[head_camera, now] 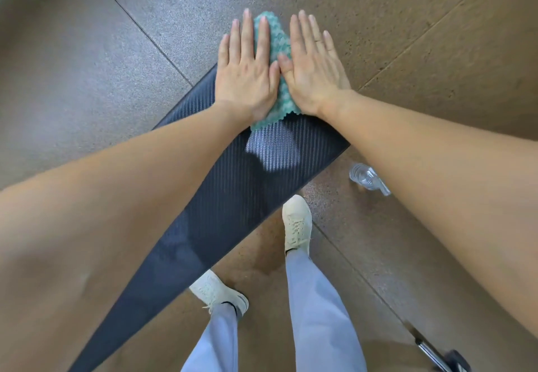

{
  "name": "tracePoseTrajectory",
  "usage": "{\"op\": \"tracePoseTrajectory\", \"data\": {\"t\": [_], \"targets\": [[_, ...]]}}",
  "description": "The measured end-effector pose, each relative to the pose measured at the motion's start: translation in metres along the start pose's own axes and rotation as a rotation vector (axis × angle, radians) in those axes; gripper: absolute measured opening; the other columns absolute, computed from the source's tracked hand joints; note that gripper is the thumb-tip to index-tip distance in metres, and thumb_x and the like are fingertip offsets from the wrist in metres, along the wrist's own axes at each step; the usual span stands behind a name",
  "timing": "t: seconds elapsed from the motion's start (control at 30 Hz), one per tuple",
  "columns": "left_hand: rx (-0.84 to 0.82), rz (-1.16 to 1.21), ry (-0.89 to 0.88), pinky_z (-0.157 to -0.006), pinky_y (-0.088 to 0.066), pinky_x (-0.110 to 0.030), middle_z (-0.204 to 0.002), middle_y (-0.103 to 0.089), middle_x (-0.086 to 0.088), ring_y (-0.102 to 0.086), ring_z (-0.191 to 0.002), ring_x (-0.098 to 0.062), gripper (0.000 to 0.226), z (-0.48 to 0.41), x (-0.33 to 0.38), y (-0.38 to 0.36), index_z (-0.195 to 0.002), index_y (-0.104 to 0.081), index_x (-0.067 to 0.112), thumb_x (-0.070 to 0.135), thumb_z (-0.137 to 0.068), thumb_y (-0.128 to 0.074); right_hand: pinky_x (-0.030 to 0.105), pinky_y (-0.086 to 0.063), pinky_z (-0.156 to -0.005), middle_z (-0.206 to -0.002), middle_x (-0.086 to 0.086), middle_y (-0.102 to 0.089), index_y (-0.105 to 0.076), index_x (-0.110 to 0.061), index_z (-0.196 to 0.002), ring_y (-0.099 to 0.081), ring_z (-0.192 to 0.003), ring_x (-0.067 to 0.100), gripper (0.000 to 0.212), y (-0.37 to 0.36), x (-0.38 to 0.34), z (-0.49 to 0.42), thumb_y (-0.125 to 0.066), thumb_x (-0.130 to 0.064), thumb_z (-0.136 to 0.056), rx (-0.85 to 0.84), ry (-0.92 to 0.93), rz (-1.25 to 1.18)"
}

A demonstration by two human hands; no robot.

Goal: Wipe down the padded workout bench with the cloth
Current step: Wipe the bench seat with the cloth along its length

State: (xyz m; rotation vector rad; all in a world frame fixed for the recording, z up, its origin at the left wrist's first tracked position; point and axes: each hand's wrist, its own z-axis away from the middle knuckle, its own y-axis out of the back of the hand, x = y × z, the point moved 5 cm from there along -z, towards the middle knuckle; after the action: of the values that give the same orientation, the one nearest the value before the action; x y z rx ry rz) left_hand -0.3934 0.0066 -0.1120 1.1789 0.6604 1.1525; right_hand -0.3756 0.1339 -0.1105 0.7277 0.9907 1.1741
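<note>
The padded workout bench (221, 197) is a long black pad with a ribbed, carbon-weave surface, running from bottom left to the upper middle. A teal knobbly cloth (273, 39) lies over its far end. My left hand (247, 72) and my right hand (313, 72) lie flat on the cloth side by side, palms down, fingers stretched out and thumbs touching. Neither hand curls around the cloth; both press on it. Most of the cloth is hidden under my hands. A pale shiny patch shows on the pad just below the cloth.
Speckled rubber floor tiles surround the bench. A clear plastic bottle (368, 178) lies on the floor to the right of the bench. My feet in white shoes (297, 226) stand beside the pad. A metal bar with a black end (436, 355) sits at bottom right.
</note>
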Motion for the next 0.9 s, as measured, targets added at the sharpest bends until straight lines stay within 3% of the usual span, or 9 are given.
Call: {"op": "tracePoseTrajectory", "data": {"t": [0.2,0.4,0.57,0.73,0.9], "targets": [[0.010,-0.092,-0.183,-0.127,-0.005,-0.056,-0.170,0.000,-0.020,0.001,-0.158,-0.038,0.065,0.031,0.030,-0.007,-0.164,-0.003,0.014,0.043,-0.107,-0.013,0.044,-0.006,-0.128,-0.171,0.006,0.000,0.002,-0.013,-0.161,0.001,-0.158,0.025,0.065,-0.018,0.020,0.052,-0.015,-0.045,-0.107,0.013,-0.022,-0.031],[-0.022,-0.022,-0.158,-0.127,-0.007,-0.053,-0.170,-0.002,-0.021,-0.001,-0.158,-0.037,0.065,0.122,0.056,-0.040,-0.163,-0.007,0.010,0.041,-0.108,-0.020,0.049,-0.005,-0.127,-0.170,0.013,0.003,0.002,-0.008,-0.160,0.003,-0.157,0.031,0.066,-0.055,0.019,0.139,-0.017,-0.042,-0.107,0.054,-0.027,0.180],[-0.058,0.034,-0.057,-0.128,-0.007,-0.051,-0.170,-0.001,-0.019,0.001,-0.158,-0.035,0.065,0.205,0.041,-0.063,-0.164,-0.006,0.012,0.042,-0.109,-0.023,0.048,-0.004,-0.128,-0.169,0.013,0.008,0.005,-0.009,-0.161,0.007,-0.157,0.032,0.067,-0.093,-0.014,0.200,-0.024,-0.037,-0.107,-0.010,0.076,0.168],[-0.101,0.126,0.183,-0.127,-0.013,-0.050,-0.171,-0.003,-0.018,-0.003,-0.159,-0.032,0.066,0.283,0.010,-0.078,-0.164,-0.011,0.013,0.038,-0.107,-0.032,0.046,-0.006,-0.128,-0.169,0.010,0.002,-0.004,-0.012,-0.161,0.004,-0.157,0.028,0.065,-0.125,-0.069,0.241,-0.031,-0.034,-0.107,-0.078,0.280,0.138],[-0.092,0.140,0.298,-0.127,-0.014,-0.050,-0.169,-0.007,-0.021,-0.007,-0.158,-0.035,0.065,0.278,-0.040,-0.067,-0.163,-0.015,0.010,0.038,-0.105,-0.029,0.046,-0.004,-0.128,-0.170,0.014,0.001,-0.006,-0.009,-0.161,0.003,-0.157,0.029,0.064,-0.126,-0.117,0.211,-0.027,-0.036,-0.107,-0.088,0.292,0.147]]}}
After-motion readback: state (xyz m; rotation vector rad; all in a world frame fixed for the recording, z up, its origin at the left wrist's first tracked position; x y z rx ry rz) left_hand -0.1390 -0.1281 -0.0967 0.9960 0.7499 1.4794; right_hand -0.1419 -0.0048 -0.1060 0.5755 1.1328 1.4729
